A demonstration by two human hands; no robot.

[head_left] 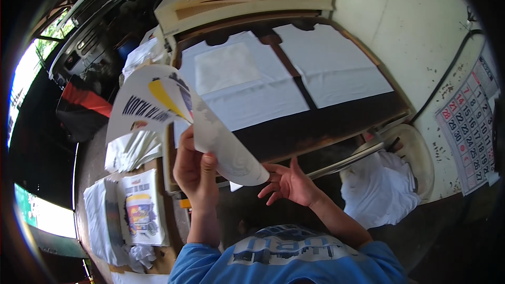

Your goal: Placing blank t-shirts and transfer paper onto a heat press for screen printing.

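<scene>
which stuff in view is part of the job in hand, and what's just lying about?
Seems part of the job:
printed sheet, curled in the left hand, right hand at its lower corner
white fabric panels on the dark bed
stack of printed sheets, probably

Seems just around:
wall calendar
pale chair

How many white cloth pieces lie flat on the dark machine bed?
2: the left cloth and the right cloth, side by side with a dark gap between. Layers beneath may be hidden.
</scene>
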